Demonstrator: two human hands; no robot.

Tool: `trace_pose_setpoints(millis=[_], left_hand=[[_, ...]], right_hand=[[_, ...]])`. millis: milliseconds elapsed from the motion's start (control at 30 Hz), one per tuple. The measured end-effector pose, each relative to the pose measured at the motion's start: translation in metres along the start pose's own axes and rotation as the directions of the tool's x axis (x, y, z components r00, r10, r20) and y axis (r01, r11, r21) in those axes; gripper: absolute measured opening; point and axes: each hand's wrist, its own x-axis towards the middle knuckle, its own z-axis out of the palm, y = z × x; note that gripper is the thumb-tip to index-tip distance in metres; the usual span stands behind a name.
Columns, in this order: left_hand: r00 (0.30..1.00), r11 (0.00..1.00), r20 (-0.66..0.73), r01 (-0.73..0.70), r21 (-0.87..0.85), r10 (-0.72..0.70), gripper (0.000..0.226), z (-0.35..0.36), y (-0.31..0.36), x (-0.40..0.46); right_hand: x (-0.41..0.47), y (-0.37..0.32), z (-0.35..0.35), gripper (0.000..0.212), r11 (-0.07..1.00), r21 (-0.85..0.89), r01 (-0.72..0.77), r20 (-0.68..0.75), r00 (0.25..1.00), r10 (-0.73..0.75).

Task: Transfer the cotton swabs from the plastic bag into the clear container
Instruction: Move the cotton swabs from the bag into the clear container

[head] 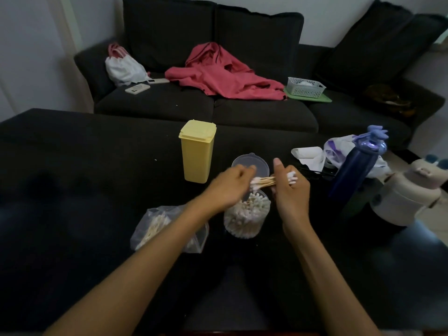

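Both hands are working over the clear container, which is sitting just below them, already packed with upright swabs. The right hand is gripping a bundle of cotton swabs held sideways, thumb sticking up. The left hand is curling its fingers at the bundle's near tips; whether it is pinching them I cannot tell, blurred. The plastic bag is lying under the left forearm, swabs inside. The round lid is resting just beyond the hands, a yellow box standing further left.
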Motion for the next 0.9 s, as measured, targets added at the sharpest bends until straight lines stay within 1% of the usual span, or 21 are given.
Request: trace_pose_setpoints(millis=[33,67,100,133,167,200,233,267,300,333,400,433,500,533,567,600,667,733,833,900], left_hand=[[0.999,0.999,-0.016,0.034,0.011,-0.034,0.026,-0.011,-0.005,0.001],[0.997,0.997,0.01,0.072,-0.01,-0.072,0.02,-0.022,-0.01,0.002],[0.989,0.993,0.088,0.117,-0.005,-0.116,0.017,-0.033,-0.014,0.002],[0.969,0.986,0.186,0.156,0.05,-0.163,0.033,-0.04,-0.02,0.003],[0.934,0.973,0.281,0.189,0.134,-0.221,0.059,-0.043,-0.026,0.005],[0.895,0.957,0.357,0.201,0.211,-0.267,0.082,-0.042,-0.031,0.007],[0.868,0.95,0.407,0.193,0.247,-0.282,0.1,-0.038,-0.034,0.007],[0.86,0.955,0.435,0.172,0.243,-0.266,0.109,-0.031,-0.038,0.007],[0.87,0.968,0.44,0.144,0.207,-0.224,0.112,-0.023,-0.042,0.009],[0.886,0.982,0.429,0.122,0.144,-0.173,0.108,-0.017,-0.046,0.011],[0.923,0.997,0.378,0.075,0.01,-0.073,0.094,-0.008,-0.051,0.012],[0.938,0.999,0.346,0.043,-0.02,-0.034,0.09,-0.003,-0.054,0.011],[0.971,0.999,0.237,-0.039,-0.005,0.039,0.088,0.005,-0.058,0.005],[0.986,0.997,0.15,-0.081,0.013,0.078,0.088,0.01,-0.06,-0.001],[0.991,0.991,0.05,-0.128,0.028,0.127,0.089,0.015,-0.061,-0.008],[0.981,0.981,-0.049,-0.187,0.053,0.189,0.089,0.019,-0.062,-0.016],[0.938,0.955,-0.191,-0.269,0.128,0.29,0.091,0.028,-0.061,-0.03],[0.909,0.943,-0.267,-0.282,0.176,0.321,0.093,0.034,-0.058,-0.04],[0.902,0.958,-0.326,-0.261,0.116,0.285,0.094,0.04,-0.054,-0.044],[0.905,0.968,-0.343,-0.235,0.086,0.25,0.092,0.042,-0.053,-0.042]], right_hand=[[0.002,0.0,-0.004,0.032,1.0,-0.001,-0.013,-0.023,1.0,0.013],[0.005,0.0,-0.009,0.031,0.999,-0.012,-0.033,-0.041,0.999,0.033],[0.008,0.0,-0.013,0.031,0.998,-0.031,-0.062,-0.046,0.997,0.06],[0.01,0.001,-0.016,0.031,0.994,-0.056,-0.096,-0.036,0.995,0.094],[0.011,0.002,-0.018,0.031,0.989,-0.083,-0.125,-0.017,0.992,0.124],[0.012,0.004,-0.018,0.033,0.984,-0.106,-0.144,0.001,0.989,0.145],[0.012,0.006,-0.017,0.034,0.981,-0.126,-0.15,0.016,0.988,0.154],[0.01,0.008,-0.014,0.035,0.978,-0.144,-0.149,0.029,0.987,0.155],[0.009,0.009,-0.012,0.036,0.976,-0.162,-0.142,0.04,0.988,0.15],[0.009,0.01,-0.01,0.036,0.975,-0.178,-0.135,0.047,0.988,0.145],[0.009,0.009,-0.008,0.036,0.969,-0.217,-0.115,0.065,0.989,0.131],[0.009,0.008,-0.009,0.036,0.963,-0.252,-0.094,0.07,0.991,0.115],[0.008,0.006,-0.01,0.036,0.933,-0.358,-0.019,0.066,0.997,0.046],[0.006,0.004,-0.01,0.036,0.909,-0.416,0.027,0.052,0.999,-0.006],[0.004,0.002,-0.01,0.037,0.883,-0.462,0.077,0.031,0.997,-0.071],[0.001,0.0,-0.008,0.038,0.856,-0.5,0.129,0.004,0.989,-0.146],[-0.004,-0.001,-0.005,0.04,0.798,-0.553,0.238,-0.027,0.953,-0.303],[-0.011,0.0,0.001,0.039,0.753,-0.564,0.339,0.0,0.912,-0.41],[-0.018,0.006,0.01,0.039,0.648,-0.605,0.463,0.067,0.84,-0.538],[-0.021,0.01,0.014,0.04,0.598,-0.636,0.488,0.083,0.814,-0.575]])
